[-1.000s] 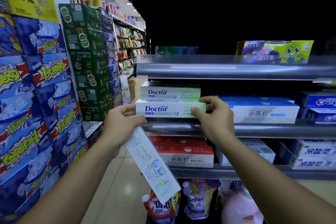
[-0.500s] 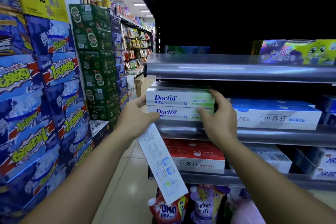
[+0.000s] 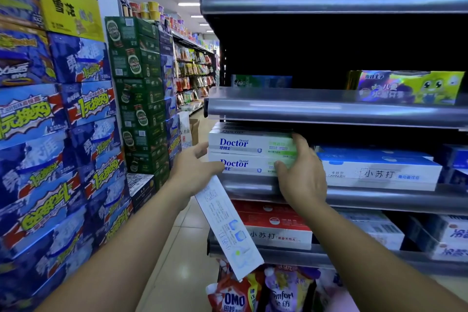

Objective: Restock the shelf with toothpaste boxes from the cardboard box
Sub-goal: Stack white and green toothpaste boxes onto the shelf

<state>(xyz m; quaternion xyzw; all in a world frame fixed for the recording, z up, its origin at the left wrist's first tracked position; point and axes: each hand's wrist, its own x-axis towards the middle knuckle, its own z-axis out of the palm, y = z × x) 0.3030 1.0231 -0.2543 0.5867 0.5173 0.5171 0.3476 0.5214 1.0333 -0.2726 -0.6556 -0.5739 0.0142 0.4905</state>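
Note:
Two white-and-green "Doctor" toothpaste boxes lie stacked at the left end of the middle shelf (image 3: 253,186), the upper box (image 3: 243,143) flush over the lower box (image 3: 243,164). My right hand (image 3: 301,175) lies against the stack's right end, fingers on the upper box and thumb on the lower one. My left hand (image 3: 195,170) grips another white toothpaste box (image 3: 228,233) that hangs slanting down from it, while its fingertips touch the stack's left end. The cardboard box is out of view.
A blue-and-white toothpaste pack (image 3: 379,172) lies right of the stack. Red packs (image 3: 273,225) fill the shelf below, detergent pouches (image 3: 235,296) stand under that. Tall stacks of blue beer cases (image 3: 63,134) and green cases (image 3: 136,83) wall in the aisle's left side.
The lower Doctor box slid back on the shelf until its front lined up with the upper one. Both hands followed it in, and the view moved closer.

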